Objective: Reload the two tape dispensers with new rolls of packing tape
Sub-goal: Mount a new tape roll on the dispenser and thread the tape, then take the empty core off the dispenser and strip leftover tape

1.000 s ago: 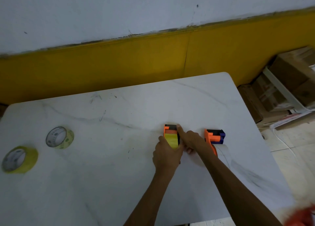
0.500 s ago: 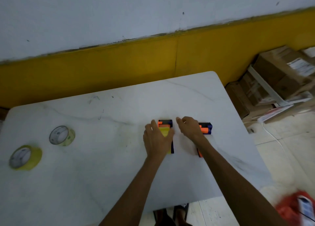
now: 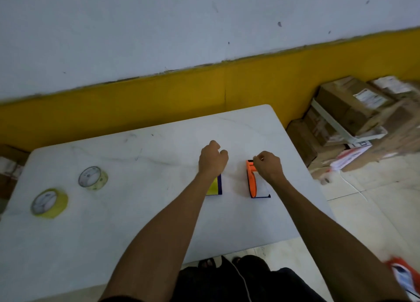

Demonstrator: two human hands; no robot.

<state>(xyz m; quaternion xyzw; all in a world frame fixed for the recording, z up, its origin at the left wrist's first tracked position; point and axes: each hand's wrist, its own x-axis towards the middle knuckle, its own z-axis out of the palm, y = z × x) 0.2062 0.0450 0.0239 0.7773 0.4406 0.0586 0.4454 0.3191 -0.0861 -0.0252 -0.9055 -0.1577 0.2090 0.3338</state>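
Note:
Two tape dispensers lie side by side on the white marble table (image 3: 136,222). Only the yellow and blue rear of the left dispenser (image 3: 214,187) shows. My left hand (image 3: 212,159) hovers over its front with curled fingers, and whether it grips anything is hidden. The right dispenser (image 3: 251,181) is orange with a blue base. My right hand (image 3: 269,168) is curled at its front end, fingertips pinching the top. Two yellow tape rolls lie flat at the table's left, one further back (image 3: 93,178) and one nearer the left edge (image 3: 49,202).
Cardboard boxes (image 3: 352,110) are stacked on the floor to the right of the table, against the yellow wall band. A white cable (image 3: 352,185) trails over the tiles. A blurred red and white object (image 3: 404,276) sits at the bottom right. My feet show below the table's near edge.
The view has pulled back. My left hand went from lying flat on the left dispenser to curled above its front. My right hand moved right, onto the orange dispenser's front.

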